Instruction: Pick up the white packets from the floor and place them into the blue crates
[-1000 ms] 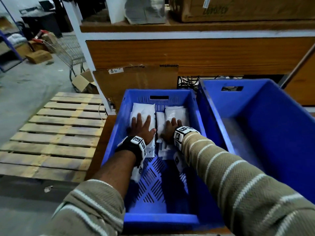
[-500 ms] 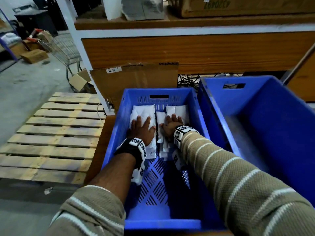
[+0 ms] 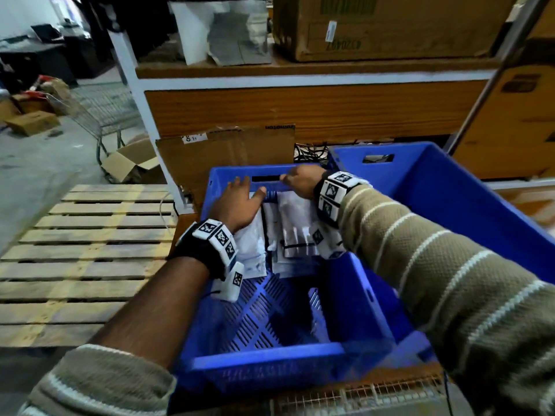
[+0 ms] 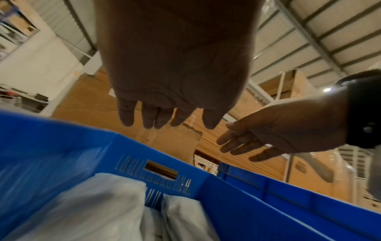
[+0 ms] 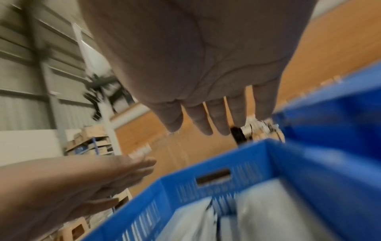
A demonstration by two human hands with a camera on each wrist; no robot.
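Observation:
Several white packets (image 3: 295,229) lie side by side at the far end of a slotted blue crate (image 3: 270,355); they also show in the wrist views as white packets (image 4: 98,207) and white packets (image 5: 266,210). My left hand (image 3: 240,199) hovers above the left packet with straight fingers and holds nothing. My right hand (image 3: 300,180) is lifted over the crate's far rim, fingers straight and empty. Seen from the wrists, the left hand (image 4: 171,104) and the right hand (image 5: 216,114) are both clear of the packets.
A second blue crate (image 3: 468,211) stands to the right, nothing visible inside it. A wooden pallet (image 3: 84,253) lies on the floor at left. Behind the crates are a flattened cardboard sheet (image 3: 228,151) and wooden shelving with boxes.
Both hands lay flat on the packets before. They have now lifted off and moved toward the crate's far rim, leaving the packets in place.

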